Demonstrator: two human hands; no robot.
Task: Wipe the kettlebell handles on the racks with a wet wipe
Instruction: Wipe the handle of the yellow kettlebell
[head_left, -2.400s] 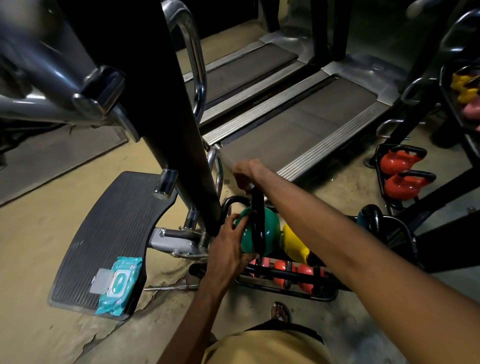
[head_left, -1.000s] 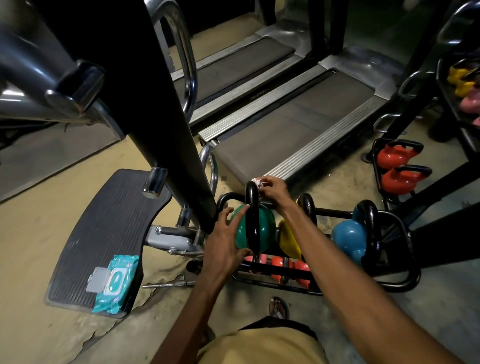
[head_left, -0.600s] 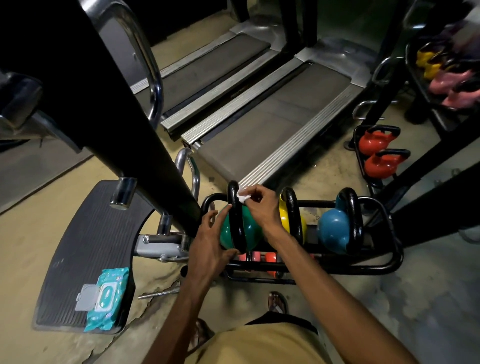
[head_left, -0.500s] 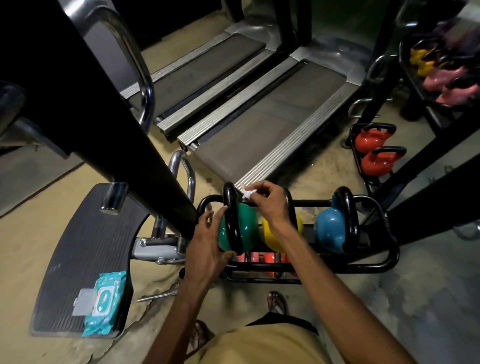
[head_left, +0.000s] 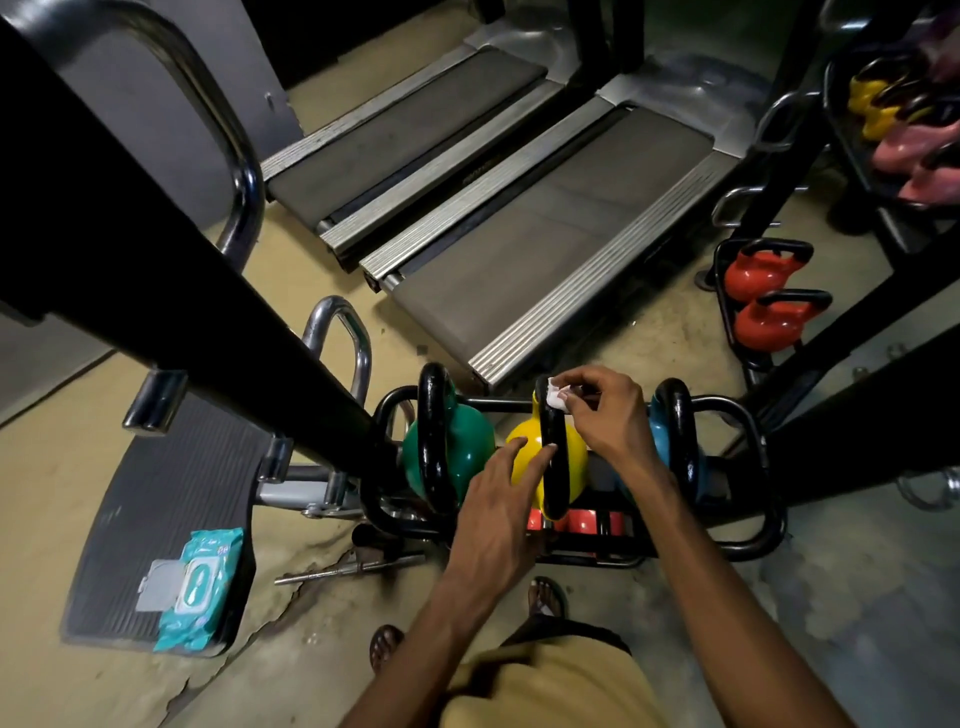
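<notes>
Yellow kettlebell (head_left: 575, 462): pinching white wet wipe (head_left: 557, 399) onto its black handle (head_left: 555, 488) with right hand (head_left: 608, 415), touching bell with flat, straight-fingered left hand (head_left: 498, 504).

Dim, warm indoor light covers a gym floor (head_left: 67, 467), brightest on the treadmill (head_left: 545, 218) deck at centre, while the corners sink to near black. Glare streaks the tops of the glossy black kettlebell handles (head_left: 434, 452) and a chrome bar (head_left: 358, 338), pointing to a source overhead. The white wipe (head_left: 557, 399) is the palest spot, its detail washed out. Wide-angle distortion stretches and tilts the black post (head_left: 182, 291) at left. Pink weights (head_left: 919, 150) at upper right smear with blur. The shorts (head_left: 550, 691) at the bottom edge are soft.
</notes>
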